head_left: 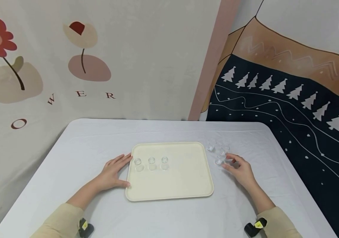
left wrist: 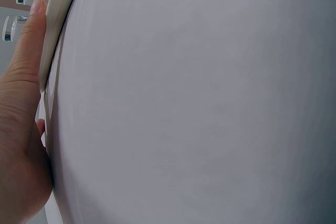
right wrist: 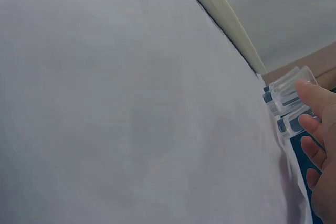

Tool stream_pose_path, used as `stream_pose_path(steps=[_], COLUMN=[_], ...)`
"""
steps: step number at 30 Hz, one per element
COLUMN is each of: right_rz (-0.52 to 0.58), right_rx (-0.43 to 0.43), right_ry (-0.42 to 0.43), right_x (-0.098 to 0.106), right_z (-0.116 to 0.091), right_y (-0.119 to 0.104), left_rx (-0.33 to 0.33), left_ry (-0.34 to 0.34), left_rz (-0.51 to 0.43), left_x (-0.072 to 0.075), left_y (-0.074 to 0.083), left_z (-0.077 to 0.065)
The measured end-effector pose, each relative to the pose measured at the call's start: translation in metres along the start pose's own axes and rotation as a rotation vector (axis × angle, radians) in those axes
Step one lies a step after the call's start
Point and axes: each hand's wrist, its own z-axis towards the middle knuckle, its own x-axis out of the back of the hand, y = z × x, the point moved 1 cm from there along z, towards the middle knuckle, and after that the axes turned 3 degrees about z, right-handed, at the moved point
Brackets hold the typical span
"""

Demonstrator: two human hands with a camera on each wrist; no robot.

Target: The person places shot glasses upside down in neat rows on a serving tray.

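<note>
Glass (head_left: 219, 160) upright, long axis near vertical, pinched by right hand (head_left: 243, 172); left hand (head_left: 111, 176) spread.

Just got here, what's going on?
Someone is handling small clear cups around a cream tray on a white-covered table. Three cups stand in a row on the tray, towards its left side. The left hand is at the tray's left edge, fingers and thumb spread. The right hand has its fingertips at the nearest of the cups clustered off the tray's right side; whether it grips that cup yet is unclear.
</note>
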Motion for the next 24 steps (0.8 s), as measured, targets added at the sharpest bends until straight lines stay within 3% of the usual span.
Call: stream_pose_path(steps=[14, 24], right_rz=[-0.006, -0.069], right_rx=[-0.003, -0.041], right_ry=[-0.022, -0.031], right_x=[-0.010, -0.017], right_z=[0.004, 0.010], right_y=[0.011, 0.011], left_rx=[-0.002, 0.002], left_ry=[0.003, 0.002], left_rz=[0.000, 0.006], left_x=[-0.001, 0.000], left_y=[-0.001, -0.001], left_z=[-0.001, -0.001])
